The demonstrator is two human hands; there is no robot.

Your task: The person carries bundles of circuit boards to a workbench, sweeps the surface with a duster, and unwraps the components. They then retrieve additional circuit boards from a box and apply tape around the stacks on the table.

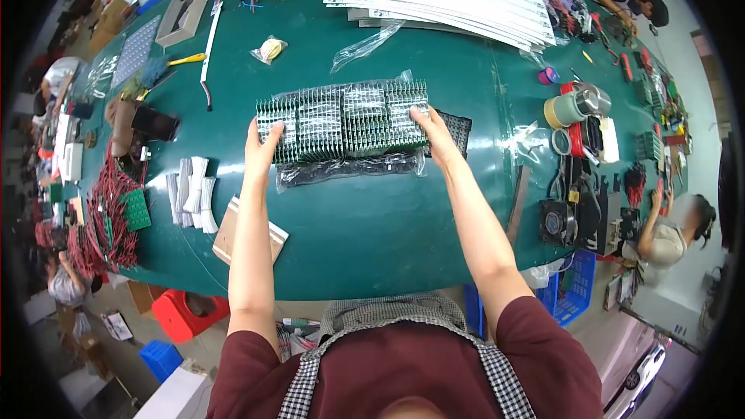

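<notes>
Where left hand (pixel 261 146) and right hand (pixel 436 138) flank circuit-board stack (pixel 341 120), fingers (pixel 420 116) clamp opposite ends, arms (pixel 252 264) outstretched.

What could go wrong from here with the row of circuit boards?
The left hand and right hand hold the circuit boards near the two ends, so the middle might sag or separate if lifted. The dark bundle in clear plastic along their near side could snag on board edges.
</notes>
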